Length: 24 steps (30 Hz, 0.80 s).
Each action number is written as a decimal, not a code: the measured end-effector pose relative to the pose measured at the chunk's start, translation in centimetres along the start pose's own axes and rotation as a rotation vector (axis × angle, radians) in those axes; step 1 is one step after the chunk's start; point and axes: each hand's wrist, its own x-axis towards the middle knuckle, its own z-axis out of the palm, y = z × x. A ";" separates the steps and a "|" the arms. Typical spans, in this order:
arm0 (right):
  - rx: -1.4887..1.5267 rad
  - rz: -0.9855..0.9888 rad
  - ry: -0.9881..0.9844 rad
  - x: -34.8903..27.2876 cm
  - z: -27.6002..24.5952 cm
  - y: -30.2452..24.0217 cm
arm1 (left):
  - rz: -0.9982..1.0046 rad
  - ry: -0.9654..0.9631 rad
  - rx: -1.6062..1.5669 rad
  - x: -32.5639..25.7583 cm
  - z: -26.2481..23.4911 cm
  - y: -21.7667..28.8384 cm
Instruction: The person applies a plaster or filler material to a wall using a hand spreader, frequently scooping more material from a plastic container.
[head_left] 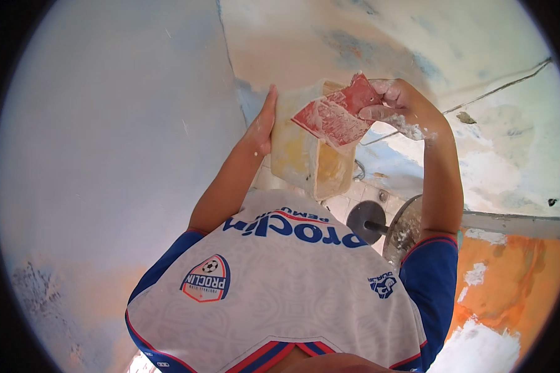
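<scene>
My right hand [397, 105] pinches a flat red scraper [337, 119] at its right end. White paste is smeared across the blade, and more of it clings to my fingers and wrist. The scraper lies slanted over the top of a boxy, yellowish plastic container [295, 152], hiding much of its opening. Along the container's left side, my left hand [266, 127] presses with its palm and steadies it in front of my chest; some of those fingers are hidden. What lies inside the container cannot be made out.
A smooth grey-blue wall [118, 124] rises on the left. Ahead is a patchy wall [479, 37] with a long crack. Below right, a dark disc on a bar [366, 222] and a larger round disc [404, 233] stand over pale floor tiles [339, 204]. An orange wall section [510, 280] is peeling.
</scene>
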 end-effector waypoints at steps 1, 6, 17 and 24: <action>0.005 0.004 -0.021 -0.4 -0.5 0.3 | 0.006 0.028 0.023 0.1 0.2 -0.6; 0.041 0.045 -0.082 -1.9 -0.5 2.4 | 0.059 0.113 0.039 0.4 0.0 -2.4; 0.029 0.116 -0.253 -5.1 -1.5 5.8 | 0.159 0.306 0.056 0.9 2.9 -7.0; 0.209 0.047 -0.322 -6.4 -4.0 11.4 | 0.135 0.274 0.031 2.6 2.1 -9.5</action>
